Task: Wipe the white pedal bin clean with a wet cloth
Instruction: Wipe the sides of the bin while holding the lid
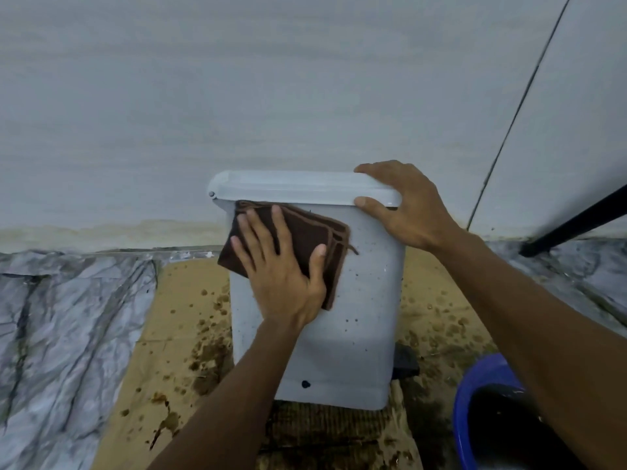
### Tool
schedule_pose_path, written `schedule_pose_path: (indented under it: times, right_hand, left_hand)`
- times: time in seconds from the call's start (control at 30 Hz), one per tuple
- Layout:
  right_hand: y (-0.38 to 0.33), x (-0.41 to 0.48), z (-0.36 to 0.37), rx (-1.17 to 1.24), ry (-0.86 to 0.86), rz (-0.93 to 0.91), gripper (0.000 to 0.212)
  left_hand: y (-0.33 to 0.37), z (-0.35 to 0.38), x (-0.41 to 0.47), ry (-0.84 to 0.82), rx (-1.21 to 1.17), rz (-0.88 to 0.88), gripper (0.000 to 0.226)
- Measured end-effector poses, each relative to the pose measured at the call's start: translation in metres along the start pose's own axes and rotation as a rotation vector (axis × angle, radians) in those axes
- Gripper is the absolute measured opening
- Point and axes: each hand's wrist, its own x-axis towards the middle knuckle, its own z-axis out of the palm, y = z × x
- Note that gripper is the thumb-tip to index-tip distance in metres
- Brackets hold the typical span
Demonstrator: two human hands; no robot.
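Head view looks down on the white pedal bin, which stands upright between the two arms, close against a pale wall. Its lid is down. The face turned toward the person is dotted with small dark specks, thickest to the right of and below the left hand, and a larger dark blot sits low on the bin, beside the left forearm.

The left hand lies flat with straight, spread fingers, pressing a folded brown cloth against the upper left part of that face, just under the lid's edge; the cloth's layered edges fan out past the thumb. The right hand clasps the lid's right end, fingers curled over the top and thumb on the front lip.

Under the right forearm stands a blue basin; its inside is dark, and what it holds cannot be told.

A black pedal juts from the bin's foot, well below the right hand. The bin rests on brown cardboard blotched with wet brown stains. Crumpled grey plastic sheeting lies beyond the left hand. A black bar slants down beyond the right wrist, and a thin dark line runs up the wall above it.
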Motion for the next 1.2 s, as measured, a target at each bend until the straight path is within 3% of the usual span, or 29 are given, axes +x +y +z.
schedule_pose_path:
  times: [0.23,0.3,0.4,0.53,0.63,0.8,0.87,0.93,1.03,1.2]
  right_hand:
    - [0.001,-0.005,-0.011,0.036,-0.073,-0.016,0.057]
    - [0.000,-0.005,-0.012,0.050,-0.088,-0.006,0.057]
    - [-0.006,-0.007,-0.011,0.062,-0.074,-0.005,0.055]
    - [-0.008,-0.008,-0.011,0.072,-0.060,0.019,0.055]
    - [-0.005,-0.010,-0.014,0.082,-0.071,0.034,0.055]
    - [0.004,-0.013,-0.023,0.127,-0.112,0.046,0.057]
    - [0.002,-0.013,-0.022,0.137,-0.102,0.038,0.057]
    - [-0.002,-0.013,-0.020,0.144,-0.089,0.026,0.056]
    - [-0.004,-0.013,-0.019,0.145,-0.091,0.030,0.057]
    - [-0.003,-0.014,-0.019,0.150,-0.083,0.038,0.048]
  left_hand:
    - [-0.001,0.009,-0.041,-0.185,0.031,0.510,0.082]
    - [-0.025,0.002,-0.053,-0.188,0.044,0.464,0.082]
    - [-0.047,-0.008,-0.049,-0.110,0.037,0.210,0.085]
    - [-0.001,-0.003,-0.012,-0.030,-0.010,0.046,0.090]
    - [0.037,0.011,-0.010,-0.045,-0.005,0.111,0.086]
    - [0.004,0.013,-0.053,-0.193,0.029,0.545,0.078]
    - [-0.019,0.007,-0.060,-0.183,0.044,0.484,0.080]
    - [-0.025,0.005,-0.052,-0.128,0.037,0.291,0.083]
    - [0.009,0.009,-0.030,-0.060,-0.019,0.116,0.082]
    - [0.068,0.026,-0.029,-0.112,-0.034,0.364,0.074]
